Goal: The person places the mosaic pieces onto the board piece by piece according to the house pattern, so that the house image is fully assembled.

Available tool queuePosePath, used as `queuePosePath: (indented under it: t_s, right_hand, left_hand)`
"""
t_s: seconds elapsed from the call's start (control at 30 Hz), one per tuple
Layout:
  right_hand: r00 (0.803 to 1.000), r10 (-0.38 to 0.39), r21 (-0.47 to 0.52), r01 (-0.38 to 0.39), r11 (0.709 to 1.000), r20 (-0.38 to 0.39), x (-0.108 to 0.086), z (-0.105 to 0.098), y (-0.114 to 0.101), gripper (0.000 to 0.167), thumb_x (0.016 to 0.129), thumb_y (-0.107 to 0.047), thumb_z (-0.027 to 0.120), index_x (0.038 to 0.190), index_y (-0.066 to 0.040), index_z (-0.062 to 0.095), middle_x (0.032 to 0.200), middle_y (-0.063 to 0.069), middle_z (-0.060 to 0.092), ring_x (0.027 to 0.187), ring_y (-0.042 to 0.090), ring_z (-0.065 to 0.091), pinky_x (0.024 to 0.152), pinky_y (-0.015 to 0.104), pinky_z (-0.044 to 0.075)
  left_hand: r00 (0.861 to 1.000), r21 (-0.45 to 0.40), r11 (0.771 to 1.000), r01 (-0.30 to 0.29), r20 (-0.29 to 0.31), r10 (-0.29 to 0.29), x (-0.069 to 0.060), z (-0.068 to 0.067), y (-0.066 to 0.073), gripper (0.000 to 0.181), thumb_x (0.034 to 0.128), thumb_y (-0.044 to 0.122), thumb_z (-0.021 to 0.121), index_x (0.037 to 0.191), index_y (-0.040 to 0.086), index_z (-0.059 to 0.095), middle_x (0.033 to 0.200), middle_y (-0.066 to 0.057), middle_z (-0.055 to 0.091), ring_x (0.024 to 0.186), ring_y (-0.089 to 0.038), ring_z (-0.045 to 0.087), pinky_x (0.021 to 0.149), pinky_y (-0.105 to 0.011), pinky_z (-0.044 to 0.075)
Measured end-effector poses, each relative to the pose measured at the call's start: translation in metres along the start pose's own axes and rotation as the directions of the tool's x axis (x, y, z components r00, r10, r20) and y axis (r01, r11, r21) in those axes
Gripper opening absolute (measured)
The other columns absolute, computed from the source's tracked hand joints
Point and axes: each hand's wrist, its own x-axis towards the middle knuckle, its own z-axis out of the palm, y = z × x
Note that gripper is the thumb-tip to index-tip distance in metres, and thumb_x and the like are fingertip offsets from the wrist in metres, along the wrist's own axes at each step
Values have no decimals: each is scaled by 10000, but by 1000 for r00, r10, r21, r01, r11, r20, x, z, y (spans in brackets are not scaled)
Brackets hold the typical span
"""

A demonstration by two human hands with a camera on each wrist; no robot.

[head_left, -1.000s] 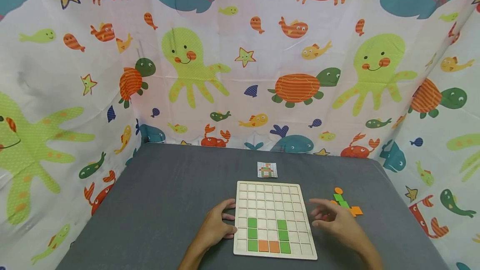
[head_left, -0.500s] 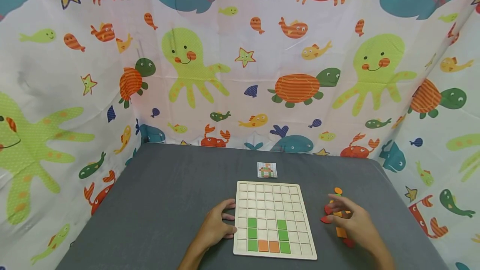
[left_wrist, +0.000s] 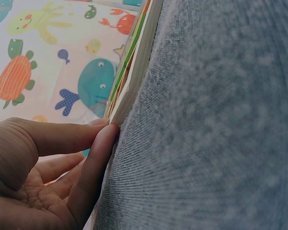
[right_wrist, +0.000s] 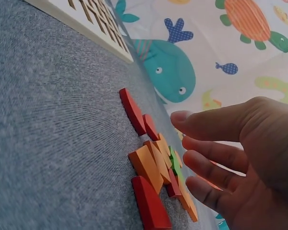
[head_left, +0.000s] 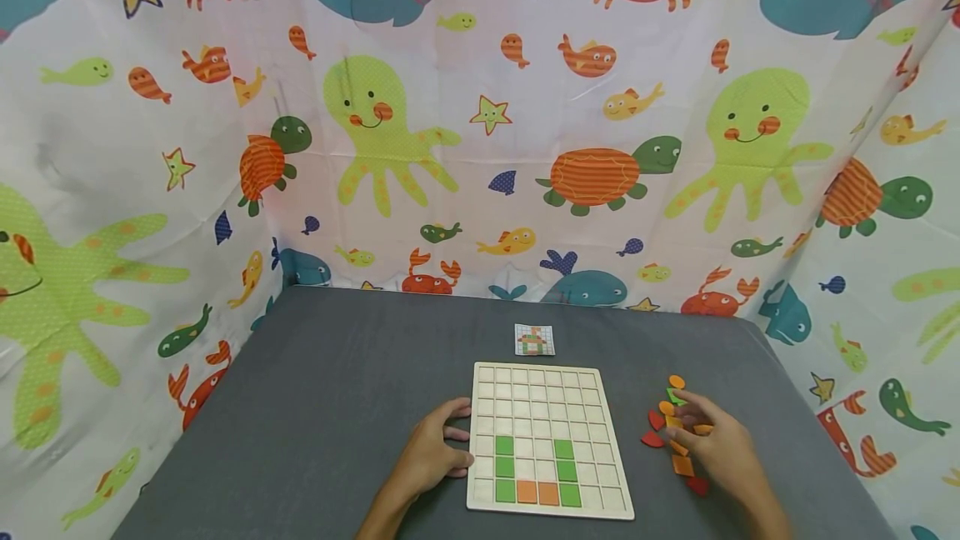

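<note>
I'm seeing the grid board [head_left: 534, 447] lying on the bench [head_left: 360, 373], green tiles [head_left: 505, 467] and orange tiles [head_left: 527, 492] filling some cells toward its near edge. At its left edge the left hand [head_left: 429, 452] is resting, fingers loosely extended and touching the rim; I'm not making out whether any are reaching underneath. Right of the board, the right hand [head_left: 720, 444] is hovering over loose pieces [head_left: 682, 465], thumb and fingers parted, holding nothing. It's partly covering a green piece [head_left: 672, 394]; red pieces [head_left: 652, 439] are showing between it and the board. Beyond the board, a picture card [head_left: 534, 340] is lying, its details too small. The frame is cutting off both forearms.
</note>
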Motion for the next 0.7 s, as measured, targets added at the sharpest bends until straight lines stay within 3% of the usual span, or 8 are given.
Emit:
queuePosePath:
  t_s: [0.33, 0.7]
  right_hand:
    - [1000, 19, -75, -18, 997, 10, 4, 6, 2, 677, 883, -234, 882, 1445, 6, 590, 1184, 218, 706, 1036, 373, 678, 771, 443, 650]
    - [1000, 4, -94, -2, 996, 20, 3, 10, 2, 551, 891, -52, 796, 1406, 23, 615, 1179, 198, 686, 1041, 361, 674, 800, 478, 638]
  left_hand:
    - [1000, 11, 1000, -1, 2, 1, 0, 0, -1, 851, 723, -206, 798, 1503, 22, 546, 1457, -191, 595, 1079, -279, 673, 578, -365, 645]
    - [1000, 25, 1000, 3, 5, -3, 1, 0, -3, 844, 730, -208, 793, 1503, 27, 549, 1460, -193, 589, 1085, -280, 668, 587, -362, 648]
